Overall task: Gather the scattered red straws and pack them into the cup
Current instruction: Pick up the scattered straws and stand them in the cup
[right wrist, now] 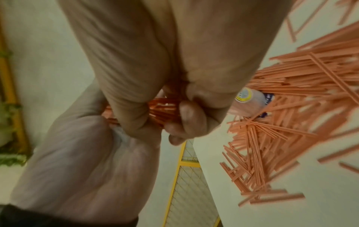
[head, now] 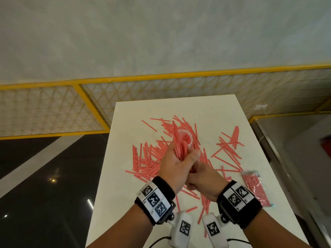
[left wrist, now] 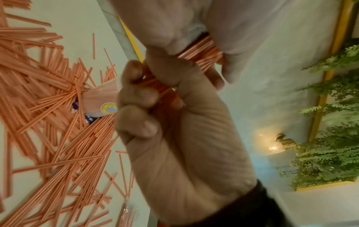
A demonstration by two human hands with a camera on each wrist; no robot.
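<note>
Both hands hold one bundle of red straws (head: 180, 147) tilted above the white table (head: 215, 108). My left hand (head: 175, 163) grips the bundle's middle, and my right hand (head: 200, 183) grips its near end. The far end of the bundle points at a translucent cup (head: 182, 138) that stands among the straws and holds several of them. The left wrist view shows the left hand (left wrist: 184, 138) curled round the bundle (left wrist: 202, 52), with the cup (left wrist: 104, 98) beyond it. In the right wrist view the right hand (right wrist: 87, 169) meets the left hand (right wrist: 145, 53) at the bundle (right wrist: 165, 110).
Loose red straws (head: 148, 158) cover the table's middle and left, with a smaller cluster (head: 229, 147) to the right. A clear packet of straws (head: 256, 188) lies near the right edge. A yellow-framed mesh railing (head: 89, 104) runs behind the table.
</note>
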